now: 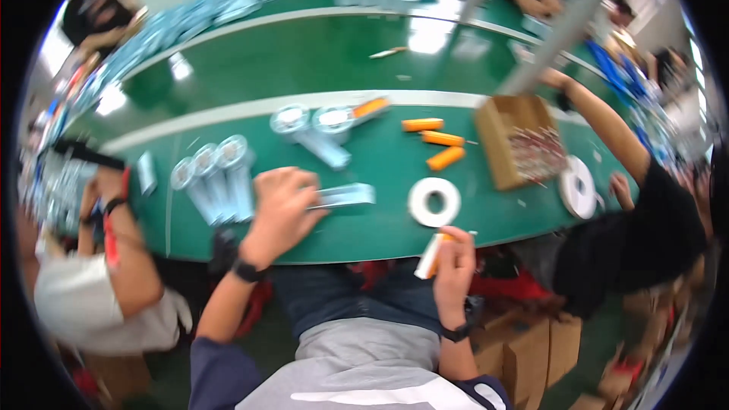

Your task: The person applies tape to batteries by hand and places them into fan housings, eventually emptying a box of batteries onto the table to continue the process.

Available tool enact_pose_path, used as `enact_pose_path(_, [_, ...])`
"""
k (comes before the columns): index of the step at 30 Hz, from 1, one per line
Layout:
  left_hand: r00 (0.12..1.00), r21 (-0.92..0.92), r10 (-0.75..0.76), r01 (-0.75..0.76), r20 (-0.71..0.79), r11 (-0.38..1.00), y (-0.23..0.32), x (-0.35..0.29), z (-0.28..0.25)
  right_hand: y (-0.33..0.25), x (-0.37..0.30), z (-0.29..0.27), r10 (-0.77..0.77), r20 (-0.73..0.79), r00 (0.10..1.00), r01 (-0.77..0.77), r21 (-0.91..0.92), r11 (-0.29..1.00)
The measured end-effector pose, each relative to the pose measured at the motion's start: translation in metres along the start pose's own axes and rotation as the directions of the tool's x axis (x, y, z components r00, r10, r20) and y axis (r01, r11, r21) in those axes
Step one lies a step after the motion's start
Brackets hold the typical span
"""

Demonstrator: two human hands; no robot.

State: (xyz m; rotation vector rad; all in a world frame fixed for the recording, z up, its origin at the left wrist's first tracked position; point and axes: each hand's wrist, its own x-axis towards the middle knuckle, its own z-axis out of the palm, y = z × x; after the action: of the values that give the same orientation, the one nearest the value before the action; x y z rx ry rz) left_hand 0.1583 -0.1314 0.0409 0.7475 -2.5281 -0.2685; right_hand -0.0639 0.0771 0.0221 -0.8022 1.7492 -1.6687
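My left hand (282, 209) is closed over one end of a light-blue plastic handle shell (345, 196), whose hollow side faces up and points right. In my right hand (456, 258), at the front edge of the table, is an orange cylindrical battery (435, 252) with a white strip along its side. A white roll of tape (434, 202) lies flat just beyond that hand. Farther back are several loose orange batteries (443, 139). Two light-blue shells with round heads (323, 144) lie past my left hand, and an orange battery (370, 108) rests in one of them.
Several similar shells (220, 182) stand in a row at my left. A cardboard box (497, 140) of small wired parts and another white roll (579, 187) are at the right. Co-workers sit on both sides; one arm (607, 118) reaches past the box. A slanting grey post (562, 26) rises behind.
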Motion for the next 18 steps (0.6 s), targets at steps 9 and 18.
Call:
enact_pose_path(9, [0.998,-0.119,-0.049,0.053,0.032,0.992,-0.016,-0.022,0.015,0.000,0.064,0.075,-0.162,0.317,0.934,0.157,0.040,0.987])
enact_pose_path(18, [0.997,-0.319,-0.077,0.079,0.019,0.944,-0.024,-0.029,0.018,0.040,0.065,0.076,-0.506,0.445,0.739,0.613,-0.133,0.779])
